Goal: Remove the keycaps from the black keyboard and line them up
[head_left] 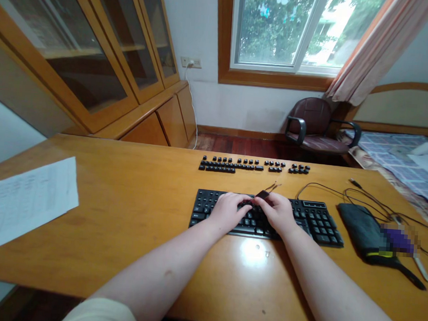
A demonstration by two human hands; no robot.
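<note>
A black keyboard (316, 221) lies on the wooden desk (130, 208). Both my hands rest on its middle. My left hand (228, 211) lies curled over the keys with its fingers bent down. My right hand (278, 211) is closed in a pinch on a small dark keycap puller (263, 194) with thin wire prongs (273, 186) that stick out beyond the keyboard's far edge. Rows of loose black keycaps (250, 166) are laid out on the desk behind the keyboard.
A sheet of printed paper (20, 201) lies at the desk's left end. A dark pouch (359, 232) and black cables (365, 198) lie right of the keyboard. Beyond the desk are wooden cabinets (107, 65), a brown armchair (317, 126), a bed (408, 159) and a window.
</note>
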